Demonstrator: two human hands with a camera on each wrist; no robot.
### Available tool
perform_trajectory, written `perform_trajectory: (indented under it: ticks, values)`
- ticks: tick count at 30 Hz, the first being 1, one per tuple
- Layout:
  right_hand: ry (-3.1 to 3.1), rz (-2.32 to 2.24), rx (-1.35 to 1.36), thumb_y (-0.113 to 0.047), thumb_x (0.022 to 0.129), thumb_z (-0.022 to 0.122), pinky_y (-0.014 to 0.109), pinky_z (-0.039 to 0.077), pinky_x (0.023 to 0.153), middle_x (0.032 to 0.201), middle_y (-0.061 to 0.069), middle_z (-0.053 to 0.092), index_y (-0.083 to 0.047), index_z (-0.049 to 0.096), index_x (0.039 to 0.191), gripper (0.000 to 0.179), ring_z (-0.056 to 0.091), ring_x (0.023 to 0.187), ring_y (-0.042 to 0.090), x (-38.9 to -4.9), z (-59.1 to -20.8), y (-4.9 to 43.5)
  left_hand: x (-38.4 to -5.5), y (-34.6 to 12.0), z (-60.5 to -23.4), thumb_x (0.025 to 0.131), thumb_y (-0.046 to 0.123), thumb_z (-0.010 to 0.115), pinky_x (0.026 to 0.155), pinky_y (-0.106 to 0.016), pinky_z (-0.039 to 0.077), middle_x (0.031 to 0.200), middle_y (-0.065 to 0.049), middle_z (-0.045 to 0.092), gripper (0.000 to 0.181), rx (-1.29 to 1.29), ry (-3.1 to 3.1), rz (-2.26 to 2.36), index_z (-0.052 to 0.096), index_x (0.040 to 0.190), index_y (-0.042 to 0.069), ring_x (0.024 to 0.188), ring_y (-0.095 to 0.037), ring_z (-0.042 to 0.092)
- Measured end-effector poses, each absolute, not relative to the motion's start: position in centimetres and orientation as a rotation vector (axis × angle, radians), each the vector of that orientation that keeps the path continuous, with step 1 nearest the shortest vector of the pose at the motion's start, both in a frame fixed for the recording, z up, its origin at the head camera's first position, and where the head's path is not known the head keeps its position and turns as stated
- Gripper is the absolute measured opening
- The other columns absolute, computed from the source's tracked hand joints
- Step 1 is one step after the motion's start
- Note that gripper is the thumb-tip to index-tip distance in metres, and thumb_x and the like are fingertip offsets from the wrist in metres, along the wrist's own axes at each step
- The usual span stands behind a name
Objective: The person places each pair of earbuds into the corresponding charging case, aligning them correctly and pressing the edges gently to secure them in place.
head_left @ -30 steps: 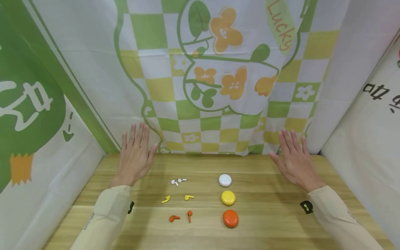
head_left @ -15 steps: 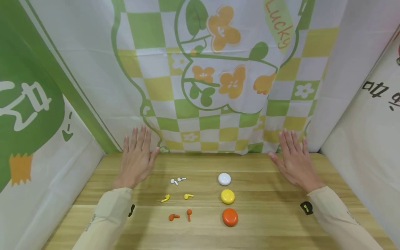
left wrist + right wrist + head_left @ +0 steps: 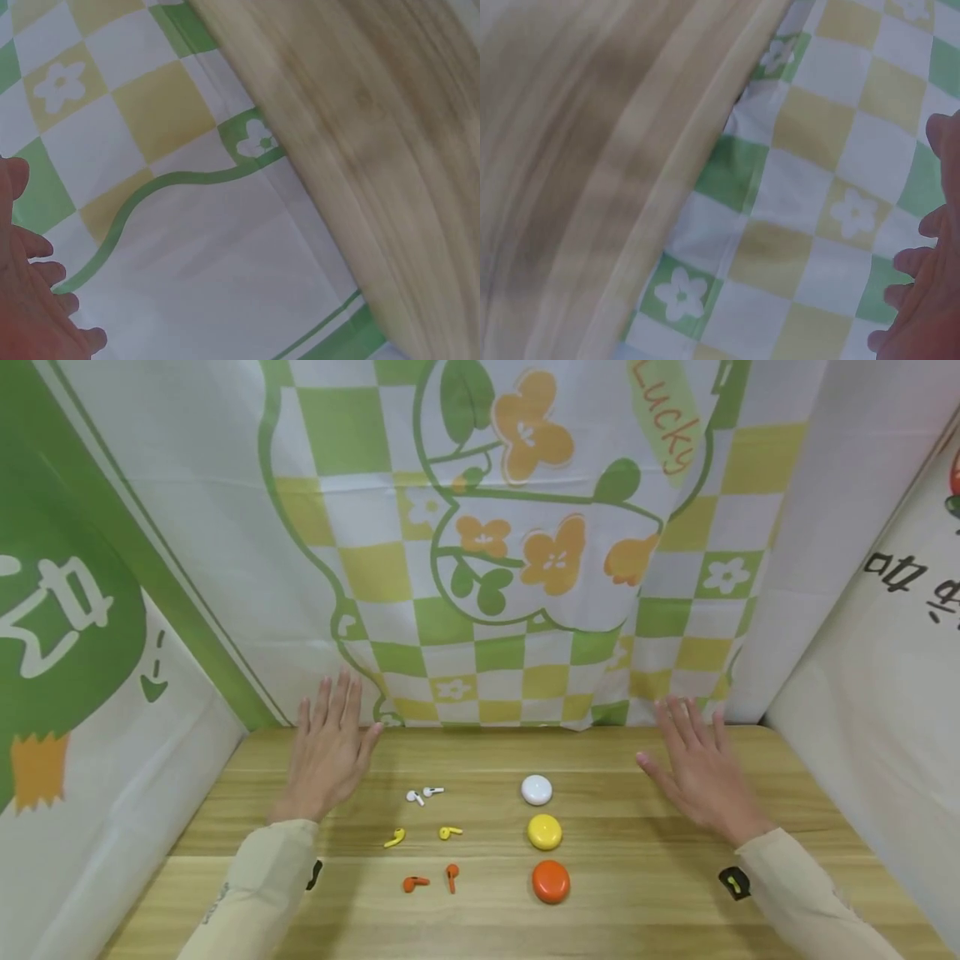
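Observation:
My left hand (image 3: 324,764) is held out over the back left of the table, fingers straight, touching none of the small objects. Opposite it, my right hand (image 3: 701,772) is spread with nothing in it. Between them lie white earbuds (image 3: 424,794), yellow earbuds (image 3: 450,832) and orange earbuds (image 3: 452,877), each colour as a loose pair. To their right stands a column of round cases: a white case (image 3: 536,790), a yellow case (image 3: 544,832) and an orange case (image 3: 551,882), all with lids down. Both wrist views catch only fingers, cloth and table.
The wooden table (image 3: 480,927) runs back to a hanging checked cloth (image 3: 502,656). Printed cloth walls close in the left (image 3: 195,735) and right (image 3: 862,693) sides. A dark wrist device (image 3: 734,882) shows beside the right sleeve, another (image 3: 314,874) beside the left.
My right hand has come down slightly toward the front of the table. The left hand has lowered a little too. The earbuds and cases lie as before; the view has shifted slightly.

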State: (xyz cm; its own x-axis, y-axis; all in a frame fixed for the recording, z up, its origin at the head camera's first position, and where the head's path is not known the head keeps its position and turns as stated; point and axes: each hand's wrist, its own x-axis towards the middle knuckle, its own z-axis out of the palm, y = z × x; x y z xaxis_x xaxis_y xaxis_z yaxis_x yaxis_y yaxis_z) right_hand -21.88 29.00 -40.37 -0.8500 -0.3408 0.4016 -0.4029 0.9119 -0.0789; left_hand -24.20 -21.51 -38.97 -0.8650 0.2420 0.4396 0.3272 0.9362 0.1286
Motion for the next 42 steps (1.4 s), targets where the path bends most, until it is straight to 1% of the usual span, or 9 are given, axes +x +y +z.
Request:
perform_trajectory:
  ticks: [4, 8, 11, 14, 18, 23, 30, 38, 42]
  values:
    - [-2.692, 0.256, 0.576, -0.044, 0.107, 0.050, 0.059, 0.001, 0.121, 0.165, 0.025, 0.016, 0.002, 0.020, 0.159, 0.076, 0.009, 0.152, 0.042, -21.0, -40.8, 28.0, -23.9, -21.4, -39.7, 0.111, 0.041, 0.033, 0.120, -0.060, -0.002, 0.167, -0.022, 0.006, 0.070, -0.408, -2.696, -0.298, 0.011, 0.160, -0.004, 0.154, -0.037, -0.005]
    - [-2.671, 0.321, 0.623, -0.040, 0.103, 0.058, 0.063, 0.017, 0.118, 0.158, 0.027, 0.031, 0.003, 0.029, 0.156, 0.075, 0.028, 0.145, 0.047, -20.5, -41.4, 27.0, -23.4, -21.0, -40.3, 0.111, 0.039, 0.036, 0.120, -0.061, 0.003, 0.167, -0.023, 0.008, 0.069, -0.412, -2.726, -0.335, 0.013, 0.159, -0.005, 0.153, -0.041, 0.002]
    - [-2.685, 0.405, 0.628, -0.042, 0.100, 0.064, 0.065, 0.032, 0.110, 0.148, 0.028, 0.045, 0.003, 0.037, 0.152, 0.074, 0.042, 0.135, 0.048, -19.9, -42.0, 26.2, -23.2, -20.6, -40.8, 0.110, 0.038, 0.039, 0.119, -0.063, 0.010, 0.165, -0.025, 0.013, 0.069, -0.423, -2.730, -0.344, 0.017, 0.158, -0.007, 0.151, -0.045, 0.010]
    - [-2.724, 0.532, 0.625, -0.046, 0.097, 0.067, 0.062, 0.043, 0.101, 0.137, 0.023, 0.055, 0.000, 0.044, 0.148, 0.072, 0.052, 0.125, 0.043, -19.1, -42.4, 25.4, -23.0, -20.2, -41.3, 0.110, 0.038, 0.039, 0.119, -0.063, 0.015, 0.163, -0.027, 0.020, 0.068, -0.434, -2.730, -0.354, 0.020, 0.156, -0.009, 0.149, -0.047, 0.017]
    - [-2.737, 0.726, 0.669, -0.044, 0.093, 0.074, 0.052, 0.053, 0.089, 0.122, 0.007, 0.062, -0.005, 0.054, 0.142, 0.065, 0.060, 0.110, 0.029, -18.0, -42.9, 24.4, -22.7, -19.6, -41.9, 0.110, 0.035, 0.041, 0.119, -0.061, 0.018, 0.159, -0.030, 0.026, 0.065, -0.465, -2.715, -0.409, 0.025, 0.154, -0.010, 0.146, -0.048, 0.024]
    - [-2.719, 0.843, 0.831, -0.040, 0.089, 0.079, 0.040, 0.056, 0.079, 0.110, -0.006, 0.060, -0.009, 0.060, 0.139, 0.063, 0.060, 0.097, 0.018, -16.8, -43.8, 23.2, -22.2, -18.8, -42.4, 0.109, 0.031, 0.047, 0.116, -0.062, 0.025, 0.155, -0.031, 0.033, 0.063, -0.507, -2.682, -0.476, 0.030, 0.151, -0.012, 0.142, -0.049, 0.031]
    - [-2.751, 0.908, 1.044, -0.043, 0.087, 0.078, 0.034, 0.055, 0.078, 0.109, -0.002, 0.059, -0.010, 0.060, 0.141, 0.066, 0.059, 0.094, 0.017, -15.5, -44.8, 21.6, -21.5, -17.5, -43.1, 0.109, 0.031, 0.047, 0.116, -0.060, 0.027, 0.154, -0.030, 0.036, 0.062, -0.550, -2.686, -0.526, 0.031, 0.153, -0.010, 0.141, -0.049, 0.035]
    - [-2.802, 0.929, 1.127, -0.042, 0.078, 0.085, 0.022, 0.048, 0.073, 0.101, -0.003, 0.055, -0.009, 0.064, 0.137, 0.071, 0.053, 0.085, 0.014, -15.3, -45.7, 20.7, -20.7, -16.0, -43.8, 0.108, 0.034, 0.049, 0.113, -0.059, 0.033, 0.149, -0.029, 0.044, 0.061, -0.603, -2.670, -0.534, 0.038, 0.149, -0.010, 0.137, -0.048, 0.041]
    - [-2.777, 0.929, 1.169, -0.043, 0.076, 0.086, 0.021, 0.048, 0.070, 0.097, -0.003, 0.054, -0.009, 0.067, 0.134, 0.070, 0.053, 0.084, 0.012, -15.3, -46.1, 20.5, -20.3, -15.3, -44.0, 0.108, 0.035, 0.050, 0.113, -0.058, 0.035, 0.149, -0.026, 0.046, 0.061, -0.618, -2.684, -0.534, 0.040, 0.149, -0.008, 0.137, -0.046, 0.043]
